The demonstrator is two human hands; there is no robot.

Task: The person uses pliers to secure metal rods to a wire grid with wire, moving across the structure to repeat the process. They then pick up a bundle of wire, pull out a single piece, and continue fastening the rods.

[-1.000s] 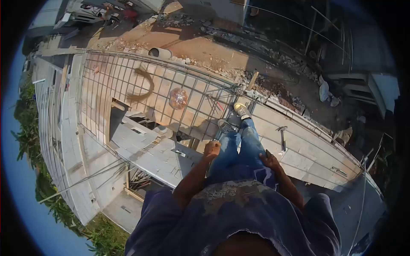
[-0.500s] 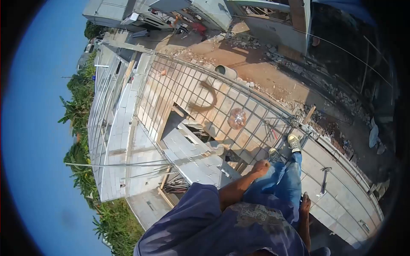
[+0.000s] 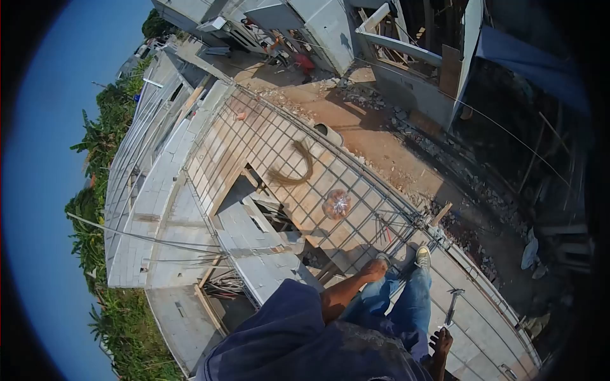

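My left hand (image 3: 373, 270) is closed at my left knee, near my shoe (image 3: 382, 258); whether anything is inside it is hidden. Low on the right, my right hand (image 3: 440, 341) has curled fingers around a small white cigarette-like stick (image 3: 445, 326). Just beyond that hand, a dark tool with a crosswise head (image 3: 453, 307) lies on the pale boards. My other shoe (image 3: 423, 256) stands beside the rebar grid (image 3: 356, 184). On the grid rest a clear plastic bag (image 3: 337, 204) and a curved bundle of thin wire (image 3: 309, 166).
An opening (image 3: 236, 193) breaks the deck on the left, beside a grey block wall (image 3: 251, 232). Long bars edge the deck on the right, above rubble-strewn ground (image 3: 375, 143). A bucket-like container (image 3: 330, 134) is by that edge. A person in red (image 3: 304, 61) is far off.
The view has turned and shifted, so the deck appears lower and further left. My right hand has come further into sight, now with the white stick showing. My left hand stays at the knee.
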